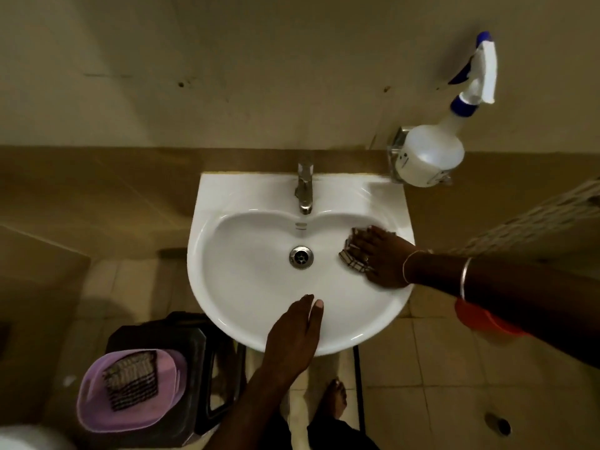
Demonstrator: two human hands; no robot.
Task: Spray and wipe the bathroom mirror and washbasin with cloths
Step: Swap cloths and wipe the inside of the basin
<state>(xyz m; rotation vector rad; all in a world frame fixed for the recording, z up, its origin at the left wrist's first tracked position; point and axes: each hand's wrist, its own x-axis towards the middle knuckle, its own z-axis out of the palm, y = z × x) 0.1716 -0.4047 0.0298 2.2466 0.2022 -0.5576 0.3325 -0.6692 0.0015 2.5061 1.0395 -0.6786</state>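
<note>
A white washbasin (246,287) hangs on the wall with a chrome tap (304,186) at its back and a drain (301,256) in the middle. My right hand (380,258) presses a checked cloth (351,256) flat against the right inner side of the bowl. My left hand (293,332) rests flat on the front rim, fingers together, holding nothing. A white spray bottle (435,154) with a blue and white trigger stands in a metal holder on the wall, right of the basin. The mirror is out of view.
A purple bowl (94,404) with a second checked cloth (131,380) in it sits on a dark stool (198,345) at the lower left. My bare foot (336,397) stands on the tiled floor under the basin. A floor drain (498,423) lies at lower right.
</note>
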